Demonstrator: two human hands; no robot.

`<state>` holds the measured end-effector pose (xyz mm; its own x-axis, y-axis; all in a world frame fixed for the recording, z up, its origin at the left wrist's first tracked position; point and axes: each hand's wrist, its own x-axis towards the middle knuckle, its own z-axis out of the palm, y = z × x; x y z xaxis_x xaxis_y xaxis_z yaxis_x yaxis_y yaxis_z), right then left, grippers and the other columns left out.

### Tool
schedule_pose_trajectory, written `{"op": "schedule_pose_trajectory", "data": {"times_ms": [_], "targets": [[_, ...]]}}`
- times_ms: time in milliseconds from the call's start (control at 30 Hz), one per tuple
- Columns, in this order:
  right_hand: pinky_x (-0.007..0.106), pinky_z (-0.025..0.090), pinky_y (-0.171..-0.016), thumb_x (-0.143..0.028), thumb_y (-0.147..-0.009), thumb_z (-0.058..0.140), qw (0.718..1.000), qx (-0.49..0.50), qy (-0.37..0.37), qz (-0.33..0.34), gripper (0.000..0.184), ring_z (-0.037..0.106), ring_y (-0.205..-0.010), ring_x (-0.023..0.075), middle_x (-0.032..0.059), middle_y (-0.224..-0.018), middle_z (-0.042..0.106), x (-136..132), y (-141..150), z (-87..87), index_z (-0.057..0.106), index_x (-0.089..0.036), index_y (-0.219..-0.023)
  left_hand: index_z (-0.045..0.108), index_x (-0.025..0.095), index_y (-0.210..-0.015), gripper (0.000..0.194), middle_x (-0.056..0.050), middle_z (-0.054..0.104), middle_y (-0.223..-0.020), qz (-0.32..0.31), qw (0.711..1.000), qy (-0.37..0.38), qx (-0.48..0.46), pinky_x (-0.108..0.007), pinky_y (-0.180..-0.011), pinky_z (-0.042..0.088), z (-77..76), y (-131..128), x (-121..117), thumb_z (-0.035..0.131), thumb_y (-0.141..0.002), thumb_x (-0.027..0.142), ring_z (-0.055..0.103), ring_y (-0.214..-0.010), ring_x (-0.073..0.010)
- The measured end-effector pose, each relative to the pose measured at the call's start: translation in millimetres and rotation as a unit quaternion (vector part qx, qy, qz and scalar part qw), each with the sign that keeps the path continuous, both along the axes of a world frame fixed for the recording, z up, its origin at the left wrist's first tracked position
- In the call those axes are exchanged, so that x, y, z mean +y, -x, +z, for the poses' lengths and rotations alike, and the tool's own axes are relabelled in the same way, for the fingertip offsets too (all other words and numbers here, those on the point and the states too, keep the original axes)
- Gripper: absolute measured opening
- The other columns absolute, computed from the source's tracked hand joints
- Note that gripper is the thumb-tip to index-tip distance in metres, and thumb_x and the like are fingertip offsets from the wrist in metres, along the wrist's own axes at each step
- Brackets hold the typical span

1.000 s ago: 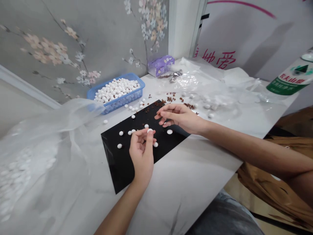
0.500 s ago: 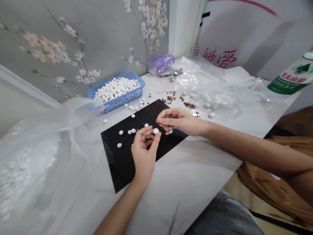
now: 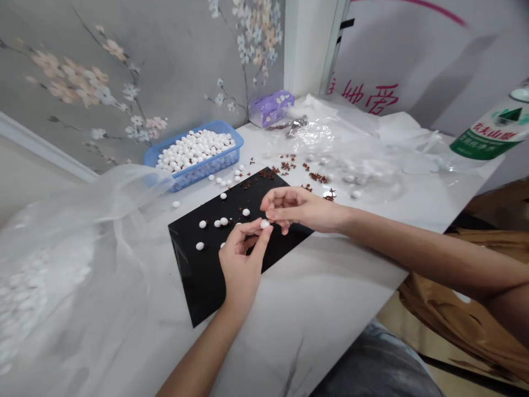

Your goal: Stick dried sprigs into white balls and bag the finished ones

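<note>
Between the thumb and index finger of my left hand (image 3: 243, 259) is a small white ball (image 3: 265, 224). My right hand (image 3: 295, 209) meets it from the right, thumb and fingers pinched at the ball's upper side; whatever they hold is too small to make out. Both hands are over a black mat (image 3: 198, 281). Several more white balls lie on the mat, one of them a white ball (image 3: 202, 224) on its left part. Small reddish-brown star-shaped pieces (image 3: 268, 173) are scattered at the mat's far corner and on the table behind.
A blue basket (image 3: 206, 174) heaped with white balls stands at the back, by the wall. Clear plastic bags (image 3: 136, 264) of white balls spread over the left side; more plastic lies at the back right. A purple packet (image 3: 270, 107) and a large bottle (image 3: 491, 129) stand farther off.
My right hand has lowered slightly, and its fingertips have come from just apart to touching the white ball. My left hand keeps its hold, nearly still.
</note>
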<state>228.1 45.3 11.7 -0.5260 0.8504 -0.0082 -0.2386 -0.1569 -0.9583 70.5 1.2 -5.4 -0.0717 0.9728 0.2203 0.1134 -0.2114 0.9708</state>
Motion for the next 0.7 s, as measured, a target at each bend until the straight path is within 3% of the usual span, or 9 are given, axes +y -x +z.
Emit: {"op": "schedule_pose_trajectory", "data": {"times_ms": [167, 700], "targets": [[0.016, 0.052, -0.053, -0.022, -0.074, 0.069, 0.997, 0.017, 0.071, 0.015, 0.014, 0.057, -0.057, 0.0046, -0.0046, -0.067, 0.057, 0.3, 0.0, -1.9, 0.058, -0.014, -0.080, 0.065, 0.018, -0.078, 0.011, -0.003, 0.069, -0.079, 0.011, 1.000, -0.003, 0.002, -0.024, -0.068, 0.055, -0.4, -0.3, -2.4, 0.069, -0.071, 0.025, 0.065, -0.072, -0.0132], [0.014, 0.052, -0.047, -0.023, -0.077, 0.066, 0.988, 0.039, 0.123, 0.084, 0.013, 0.048, -0.053, 0.0036, -0.0050, -0.060, 0.052, -0.6, -0.3, -8.5, 0.058, -0.014, -0.080, 0.068, 0.020, -0.080, 0.008, 0.002, 0.070, -0.075, -0.010, 0.999, -0.034, 0.038, -0.017, -0.065, 0.054, -0.7, 3.1, -4.7, 0.068, -0.072, 0.021, 0.064, -0.065, -0.0084]]}}
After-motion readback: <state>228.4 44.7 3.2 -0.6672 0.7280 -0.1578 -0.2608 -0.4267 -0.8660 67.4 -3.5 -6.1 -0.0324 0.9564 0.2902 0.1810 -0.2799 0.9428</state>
